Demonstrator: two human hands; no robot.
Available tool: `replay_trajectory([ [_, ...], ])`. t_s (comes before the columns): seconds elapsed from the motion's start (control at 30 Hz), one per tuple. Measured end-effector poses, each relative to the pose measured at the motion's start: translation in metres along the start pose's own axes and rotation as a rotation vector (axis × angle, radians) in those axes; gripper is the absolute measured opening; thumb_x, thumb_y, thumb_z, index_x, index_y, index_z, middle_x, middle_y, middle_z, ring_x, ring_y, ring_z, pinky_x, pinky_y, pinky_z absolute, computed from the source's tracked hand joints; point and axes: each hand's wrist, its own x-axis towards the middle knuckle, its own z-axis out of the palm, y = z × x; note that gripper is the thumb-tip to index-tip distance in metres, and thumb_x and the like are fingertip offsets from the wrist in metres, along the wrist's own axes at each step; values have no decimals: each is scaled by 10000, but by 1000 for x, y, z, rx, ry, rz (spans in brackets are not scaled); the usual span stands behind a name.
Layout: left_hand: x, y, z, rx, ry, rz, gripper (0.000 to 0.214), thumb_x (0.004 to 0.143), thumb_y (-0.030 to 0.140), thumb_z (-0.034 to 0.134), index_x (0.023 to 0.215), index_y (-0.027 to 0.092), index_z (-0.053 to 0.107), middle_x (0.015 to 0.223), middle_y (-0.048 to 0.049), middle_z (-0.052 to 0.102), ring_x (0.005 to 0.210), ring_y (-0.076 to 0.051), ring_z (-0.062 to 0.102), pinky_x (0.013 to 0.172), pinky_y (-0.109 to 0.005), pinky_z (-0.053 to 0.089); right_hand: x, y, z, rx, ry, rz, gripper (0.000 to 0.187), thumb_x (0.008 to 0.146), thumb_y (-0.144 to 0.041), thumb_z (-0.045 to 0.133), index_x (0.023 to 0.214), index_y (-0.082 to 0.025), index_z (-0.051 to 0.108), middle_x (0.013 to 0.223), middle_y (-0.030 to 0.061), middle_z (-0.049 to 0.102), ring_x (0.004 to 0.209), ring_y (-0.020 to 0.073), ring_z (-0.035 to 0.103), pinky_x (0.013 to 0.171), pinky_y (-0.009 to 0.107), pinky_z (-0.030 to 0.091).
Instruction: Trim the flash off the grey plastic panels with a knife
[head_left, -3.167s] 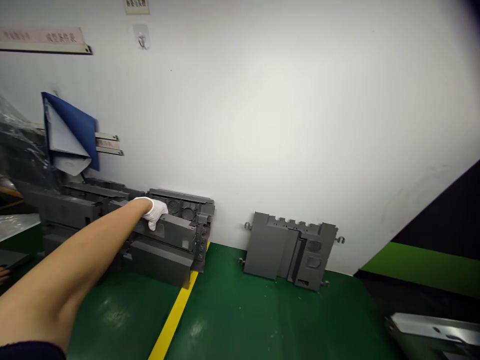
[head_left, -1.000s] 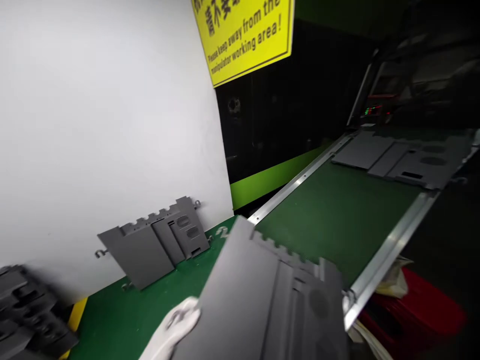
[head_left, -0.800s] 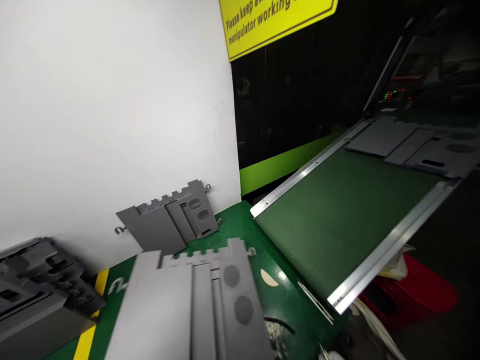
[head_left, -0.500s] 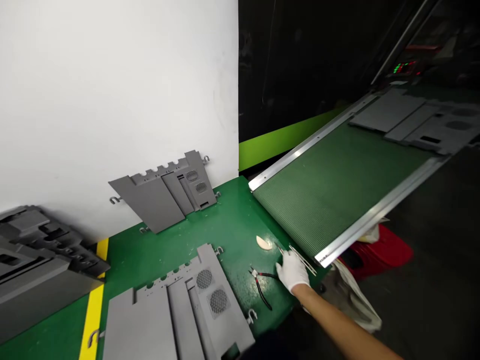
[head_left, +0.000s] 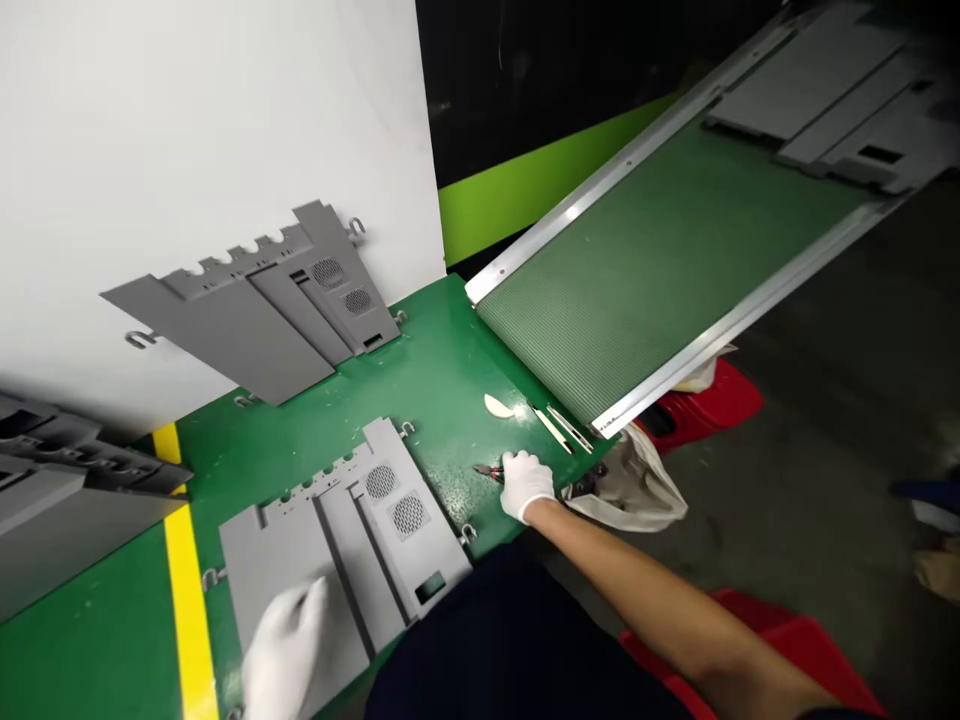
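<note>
**Cutters in the right hand beside a loose panel at the surface's edge**

The grey panel lies flat on the green surface, its near side close to the front edge. A sideways push there could slide or tip it off, since nothing visible clamps it. The right hand is closed over the handles of the cutters, tips pointing toward the panel; a careless swing might scratch its face or snag a hook-shaped tab. The slim tools beside the conveyor could be knocked by the same arm. The second panel leans on the wall and might slip if bumped.

The left hand is over the panel with fingers curled; whether its grip holds anything, or even touches, cannot be told. The person's dark clothing hides the panel's near edge, the right palm covers the cutters' handles, and the parts at left are cut off and blurred.
</note>
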Motion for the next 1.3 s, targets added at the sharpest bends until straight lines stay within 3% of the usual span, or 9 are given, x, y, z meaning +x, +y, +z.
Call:
replay_trajectory([
  [0.07, 43, 36, 33, 2, -113, 197, 371, 1015, 437, 403, 988, 297, 745, 1056, -59, 755, 1012, -274, 693, 916, -405, 548, -8, 14, -1, 150, -156, 19, 281, 796, -160, 611, 1076, -161, 636, 1072, 174, 661, 993, 290, 630, 809, 371, 440],
  [0.13, 87, 75, 66, 50, -357, 485, 410, 1022, 447, 389, 988, 251, 746, 1083, -96, 755, 1044, -269, 683, 979, -405, 496, -28, 30, 5, 236, -269, 12, 149, 856, -192, 549, 973, -187, 641, 934, 116, 685, 855, 230, 641, 734, 323, 430],
  [0.23, 133, 119, 106, 241, -737, 763, 503, 1023, 501, 360, 883, 200, 739, 941, -126, 759, 921, -275, 694, 1001, -451, 431, -70, 51, 25, 386, -430, -10, 192, 829, -163, 557, 1004, -217, 617, 877, 45, 685, 750, 178, 623, 643, 270, 401],
  [0.3, 147, 132, 122, 329, -904, 802, 554, 1012, 552, 352, 827, 190, 728, 900, -125, 760, 897, -282, 686, 994, -472, 397, -95, 58, 39, 519, -506, -58, 318, 794, -127, 569, 1091, -234, 599, 903, 26, 683, 770, 169, 620, 651, 257, 393],
  [0.4, 155, 136, 134, 301, -1033, 712, 537, 988, 595, 387, 790, 217, 713, 889, -63, 769, 881, -255, 665, 982, -458, 356, -117, 55, 54, 541, -468, -129, 399, 798, -119, 543, 1173, -247, 589, 983, 46, 668, 852, 190, 611, 720, 278, 395],
  [0.53, 163, 138, 141, 237, -1112, 644, 454, 978, 575, 442, 805, 242, 699, 847, -3, 760, 821, -201, 634, 968, -422, 318, -119, 36, 64, 389, -401, -137, 415, 776, -141, 549, 1178, -234, 597, 1045, 91, 644, 874, 228, 617, 713, 302, 392],
  [0.77, 167, 144, 144, 219, -1104, 604, 492, 975, 617, 429, 783, 230, 665, 819, 11, 734, 781, -174, 594, 934, -378, 295, -114, 21, 72, 269, -282, -144, 305, 790, -192, 559, 1094, -199, 587, 1038, 120, 631, 881, 257, 630, 717, 327, 397],
  [1.03, 167, 143, 143, 183, -1117, 579, 502, 982, 614, 443, 833, 223, 720, 840, 2, 747, 785, -165, 560, 923, -358, 261, -117, 28, 75, 276, -289, -169, 377, 760, -166, 557, 1134, -210, 583, 1055, 105, 622, 938, 256, 624, 754, 324, 401],
  [1.3, 168, 144, 145, 178, -1138, 543, 456, 974, 602, 475, 843, 243, 723, 869, 33, 762, 827, -156, 591, 952, -351, 232, -116, 17, 69, 244, -319, -124, 292, 779, -204, 557, 1071, -206, 578, 1022, 112, 620, 907, 271, 638, 708, 338, 408],
])
